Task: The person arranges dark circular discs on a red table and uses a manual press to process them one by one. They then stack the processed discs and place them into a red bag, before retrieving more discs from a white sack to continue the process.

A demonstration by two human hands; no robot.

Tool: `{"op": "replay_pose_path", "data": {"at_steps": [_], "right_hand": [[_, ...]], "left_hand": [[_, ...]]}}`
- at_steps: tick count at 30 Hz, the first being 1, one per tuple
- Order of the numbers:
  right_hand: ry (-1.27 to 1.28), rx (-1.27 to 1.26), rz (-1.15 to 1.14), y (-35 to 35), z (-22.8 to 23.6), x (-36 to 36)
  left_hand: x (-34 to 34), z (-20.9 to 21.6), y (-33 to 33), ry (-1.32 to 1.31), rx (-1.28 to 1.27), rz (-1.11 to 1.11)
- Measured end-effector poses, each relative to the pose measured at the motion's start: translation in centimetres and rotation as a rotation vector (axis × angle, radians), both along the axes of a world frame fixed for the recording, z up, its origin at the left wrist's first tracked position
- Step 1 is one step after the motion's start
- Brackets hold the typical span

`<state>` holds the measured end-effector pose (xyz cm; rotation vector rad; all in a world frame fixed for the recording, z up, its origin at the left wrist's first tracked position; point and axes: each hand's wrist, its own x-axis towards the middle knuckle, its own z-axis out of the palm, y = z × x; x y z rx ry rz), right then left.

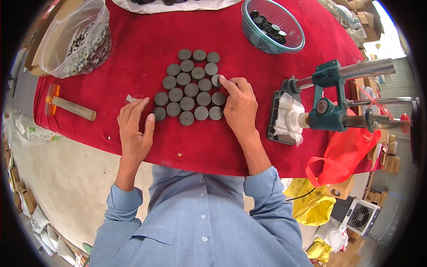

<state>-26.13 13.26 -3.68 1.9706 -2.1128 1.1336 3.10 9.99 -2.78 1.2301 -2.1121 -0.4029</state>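
Several round dark grey discs point(191, 90) lie flat in a loose, staggered cluster on the red cloth in front of me. My right hand point(240, 104) is at the cluster's right side, fingers curled, with the fingertips on the edge of one grey disc point(216, 80). They partly cover that disc, and its underside is hidden. To the left, my left hand point(134, 129) rests on the cloth with its fingers stretched and the thumb apart. Its thumb tip is close to the lowest left disc point(159, 114), and nothing is in this hand.
A hand press point(327, 95) with a wrapped base stands at right, beside a red bag point(347, 153). At left are a mallet point(73, 108) and a clear tub point(53, 55) of small metal parts. A teal basket point(296, 46) holding dark round pieces sits at the back.
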Motion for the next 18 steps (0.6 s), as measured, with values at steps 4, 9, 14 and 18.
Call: {"op": "replay_pose_path", "data": {"at_steps": [4, 9, 14, 18], "right_hand": [[-0.294, -0.095, 0.006, 0.3, 0.1, -0.6], [-0.456, 0.121, 0.057, 3.7, 2.2, -0.3], [-0.237, 0.101, 0.109, 5.8, 1.4, 0.7], [0.024, 0.101, 0.105, 5.8, 0.6, 0.9]], "left_hand": [[-0.1, -0.1, -0.5, 0.04, 0.003, -0.005], [0.1, -0.1, -0.2, 0.044, -0.009, -0.011], [0.0, -0.1, -0.1, 0.037, 0.002, -0.039], [0.0, 0.1, -0.1, 0.036, 0.013, -0.044]]}}
